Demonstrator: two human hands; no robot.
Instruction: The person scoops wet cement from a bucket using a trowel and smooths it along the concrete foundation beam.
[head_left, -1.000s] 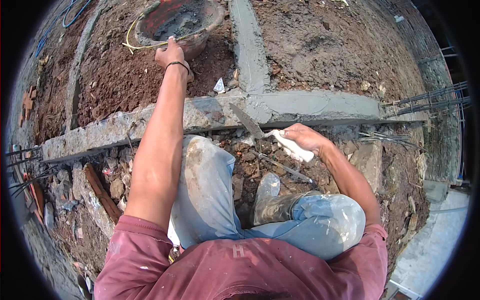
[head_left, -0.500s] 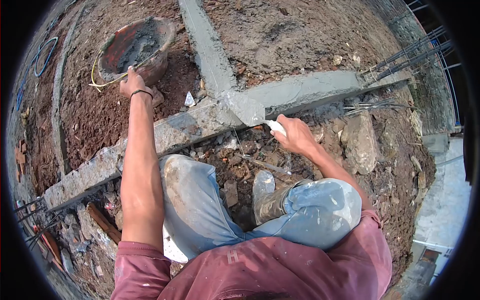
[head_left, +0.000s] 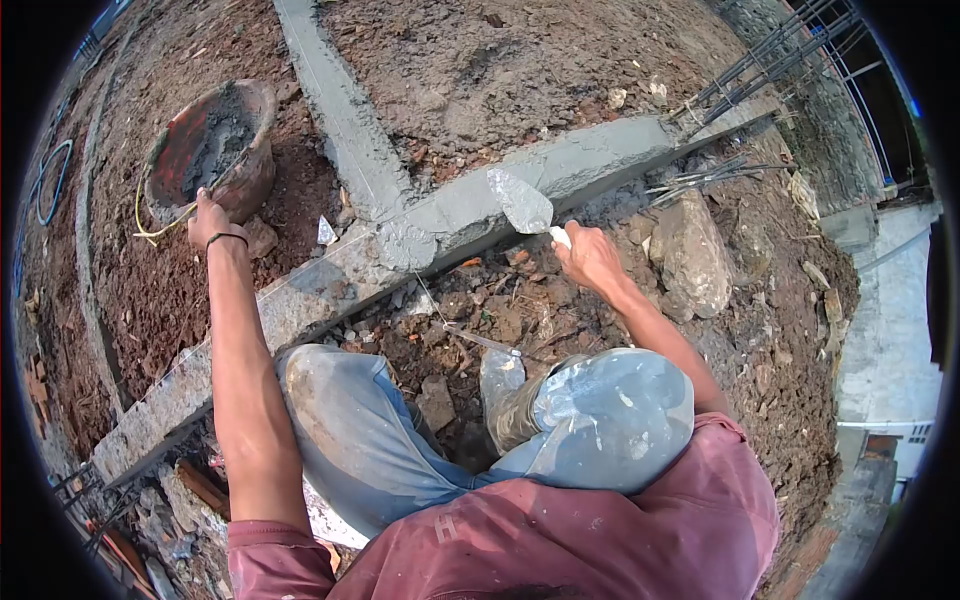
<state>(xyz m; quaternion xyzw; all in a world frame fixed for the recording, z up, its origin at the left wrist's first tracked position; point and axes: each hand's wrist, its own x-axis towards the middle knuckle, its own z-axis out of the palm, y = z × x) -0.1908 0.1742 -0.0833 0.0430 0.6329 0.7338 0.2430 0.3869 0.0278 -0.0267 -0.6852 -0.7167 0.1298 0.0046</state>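
Note:
My left hand point(head_left: 208, 218) is closed on the near rim of a worn mortar bucket point(head_left: 250, 180), which leans toward me on the soil with grey wet mortar point(head_left: 222, 140) inside. Wrapped round its white handle, my right hand point(head_left: 592, 258) grips a trowel point(head_left: 522, 202). The trowel's mortar-smeared blade lies over the concrete beam point(head_left: 590, 155), pointing up and left. A lump of fresh mortar point(head_left: 405, 246) sits at the junction where a second smoothed strip point(head_left: 345, 115) meets the beam. Left of this, the beam's surface is rough.
Thin steel bars point(head_left: 765, 65) stick out beyond the beam's right end. A large rock point(head_left: 692, 255) lies right of my right hand. Rubble and a thin stick point(head_left: 485, 342) lie before my knees. A string runs along the beam. Blue hose point(head_left: 50, 185) lies far left.
The trowel has moved right along the beam, off the junction, uncovering the mortar lump there. My left hand keeps its hold on the bucket rim. The whole view has shifted.

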